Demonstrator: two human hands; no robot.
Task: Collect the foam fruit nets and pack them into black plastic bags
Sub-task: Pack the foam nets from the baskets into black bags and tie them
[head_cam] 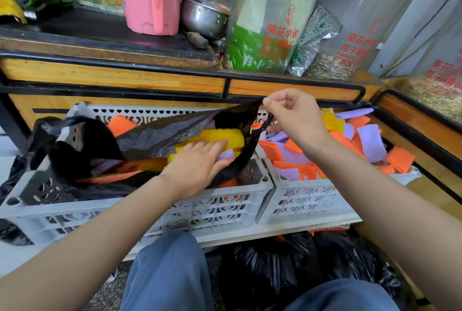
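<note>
A black plastic bag (pixel 160 135) lies open across the left grey crate (pixel 140 213), with yellow, orange and purple foam nets inside it. My right hand (pixel 292 115) pinches the bag's handle and upper rim and holds the mouth up. Inside the mouth, my left hand (pixel 197 163) presses with fairly straight fingers on a purple net (pixel 226 154) next to a yellow net (pixel 217 135). The right grey crate (pixel 307 200) holds several loose orange, purple and yellow nets (pixel 370 143).
A wooden counter with a black metal rail (pixel 225 75) runs behind the crates, carrying a pink pot (pixel 150 0), a steel bowl (pixel 202 18) and bags of seeds. Filled black bags (pixel 295 265) lie on the floor by my knees. Another black bag hangs at the left crate's far end.
</note>
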